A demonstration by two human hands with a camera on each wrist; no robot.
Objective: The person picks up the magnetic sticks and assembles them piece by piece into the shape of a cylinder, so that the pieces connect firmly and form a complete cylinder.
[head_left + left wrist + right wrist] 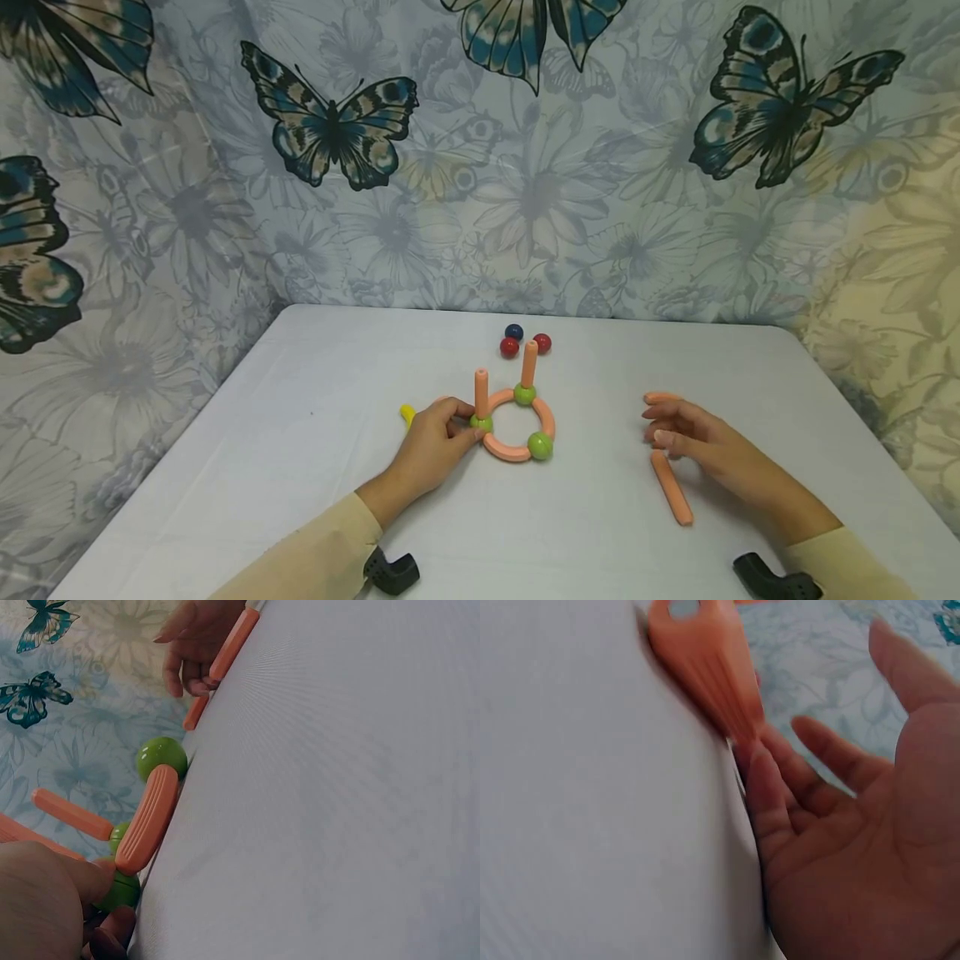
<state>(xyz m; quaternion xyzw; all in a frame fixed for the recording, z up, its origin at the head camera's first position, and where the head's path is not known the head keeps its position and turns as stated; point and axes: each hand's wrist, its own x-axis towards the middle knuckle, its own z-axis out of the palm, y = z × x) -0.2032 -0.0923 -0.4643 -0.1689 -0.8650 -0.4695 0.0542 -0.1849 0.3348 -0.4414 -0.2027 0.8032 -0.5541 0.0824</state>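
Sleeves (322, 542) of pale beige cloth cover both forearms at the near edge of view, each with a black wrist-worn device (393, 575) beside it. Beyond them spreads a white table (592, 525). On its right side, the nearer loose rod (672, 490), straight and orange, lies slanted on the cloth, its far end just below the right hand (701, 437). The fingers of that hand are apart and lightly bent; in the right wrist view an orange piece meets or nearly meets the fingertips, and I cannot tell whether they touch. Just past that hand lies the farther loose rod (663, 397), partly hidden by it.

Near the middle of the table, the left hand (427, 446) pinches the left green ball (482, 425) between thumb and finger. This ball belongs to a ring of three green balls joined by curved orange pieces (507, 452); the front-right ball (540, 446) sits nearest, the back ball (525, 394) farthest. One rod (482, 393) stands upright on the left ball, another (529, 365) on the back ball.

A yellow piece (407, 414) shows partly behind the left hand. Behind the ring rest a blue ball (513, 332) and two red balls (509, 347). Farthest back, large butterflies (333, 133) decorate floral wall fabric (540, 200).
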